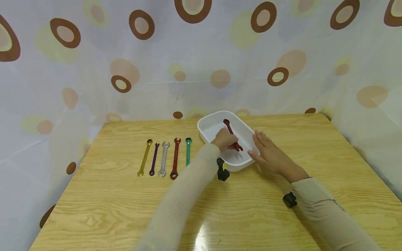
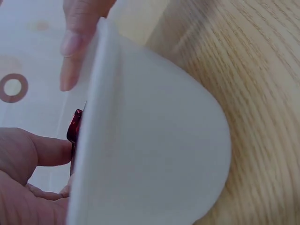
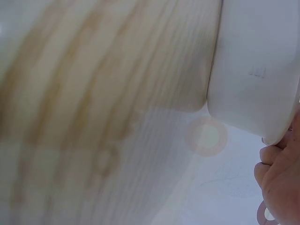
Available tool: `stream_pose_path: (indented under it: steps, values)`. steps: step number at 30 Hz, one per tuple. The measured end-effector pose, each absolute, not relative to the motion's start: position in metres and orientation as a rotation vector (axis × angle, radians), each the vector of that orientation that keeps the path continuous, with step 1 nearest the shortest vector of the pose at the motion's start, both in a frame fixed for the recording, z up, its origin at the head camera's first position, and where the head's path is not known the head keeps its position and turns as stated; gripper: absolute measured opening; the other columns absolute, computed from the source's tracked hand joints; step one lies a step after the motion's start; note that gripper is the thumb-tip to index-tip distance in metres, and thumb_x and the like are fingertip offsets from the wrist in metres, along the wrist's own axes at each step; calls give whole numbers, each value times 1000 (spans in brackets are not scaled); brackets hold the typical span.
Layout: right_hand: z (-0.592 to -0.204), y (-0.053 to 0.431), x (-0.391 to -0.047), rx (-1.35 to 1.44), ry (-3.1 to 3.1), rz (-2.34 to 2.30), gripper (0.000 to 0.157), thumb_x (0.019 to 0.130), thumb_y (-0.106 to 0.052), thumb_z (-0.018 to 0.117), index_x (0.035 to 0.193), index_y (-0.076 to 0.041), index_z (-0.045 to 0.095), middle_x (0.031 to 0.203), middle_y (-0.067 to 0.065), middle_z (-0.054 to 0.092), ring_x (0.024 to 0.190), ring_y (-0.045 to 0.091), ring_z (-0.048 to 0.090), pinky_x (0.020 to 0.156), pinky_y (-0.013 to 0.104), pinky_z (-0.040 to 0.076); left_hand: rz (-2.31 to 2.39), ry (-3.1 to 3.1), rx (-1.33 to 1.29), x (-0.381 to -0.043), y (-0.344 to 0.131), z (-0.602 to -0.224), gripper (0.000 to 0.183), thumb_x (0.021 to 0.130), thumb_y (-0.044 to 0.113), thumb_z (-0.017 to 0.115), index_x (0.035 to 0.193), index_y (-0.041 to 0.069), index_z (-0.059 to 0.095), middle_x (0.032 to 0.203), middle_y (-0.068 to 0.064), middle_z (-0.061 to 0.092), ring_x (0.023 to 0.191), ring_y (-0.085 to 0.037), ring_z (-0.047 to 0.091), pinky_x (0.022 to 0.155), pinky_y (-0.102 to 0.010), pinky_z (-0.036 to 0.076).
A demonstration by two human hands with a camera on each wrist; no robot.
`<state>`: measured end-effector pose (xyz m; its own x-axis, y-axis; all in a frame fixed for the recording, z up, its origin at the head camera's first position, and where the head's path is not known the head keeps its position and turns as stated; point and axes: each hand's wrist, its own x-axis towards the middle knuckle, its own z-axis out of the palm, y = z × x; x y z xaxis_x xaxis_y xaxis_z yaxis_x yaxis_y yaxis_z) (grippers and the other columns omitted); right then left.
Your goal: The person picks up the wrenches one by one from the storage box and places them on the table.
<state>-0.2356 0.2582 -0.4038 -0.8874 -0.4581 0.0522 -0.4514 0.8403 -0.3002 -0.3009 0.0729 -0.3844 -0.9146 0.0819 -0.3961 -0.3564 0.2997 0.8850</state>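
Note:
My left hand [image 1: 224,138] pinches a dark red combination wrench [image 1: 230,128], which slants within the outline of the white plastic tray [image 1: 240,166]. In the left wrist view the left thumb presses on the red wrench [image 2: 75,125], and the tray's wall [image 2: 154,126] hides most of the tool. At the tray's right rim is my right hand [image 1: 271,156], fingers straight and thumb spread, touching the edge. The right wrist view shows part of that hand [image 3: 283,178] against the tray's rim. Whether the wrench touches the tray floor I cannot tell.
Left of the tray several wrenches lie in a row: gold [image 1: 144,158], purple [image 1: 154,159], silver [image 1: 164,159], red [image 1: 175,158] and green [image 1: 188,151]. The left sleeve covers the green one's lower end. A patterned cloth [image 1: 201,69] hangs behind the wooden table [image 1: 110,202].

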Motion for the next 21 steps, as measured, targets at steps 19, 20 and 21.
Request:
stream_pose_path:
  steps: [19,20,21]
  values:
    - [-404,256,-235,-751,2999,-500,75,103,-45,36,148,10,12,157,24,2,144,42,1,116,52,7,1659,2024,12,-308,-1,-349,29,95,9,60,113,-14,61,78,-9,65,66,-12,63,74,-26,56]
    - [-404,256,-235,-751,2997,-503,75,103,-45,36,148,10,12,157,24,2,144,42,1,116,52,7,1654,2019,36,-308,-8,-349,30,95,9,60,114,-14,60,79,-10,65,66,-12,63,74,-25,55]
    - [-404,256,-236,-750,2996,-503,75,103,-45,35,148,10,12,157,24,1,144,43,1,116,52,6,1651,2020,59,-309,-14,-348,30,95,9,59,114,-15,59,82,-11,65,67,-12,63,74,-25,55]
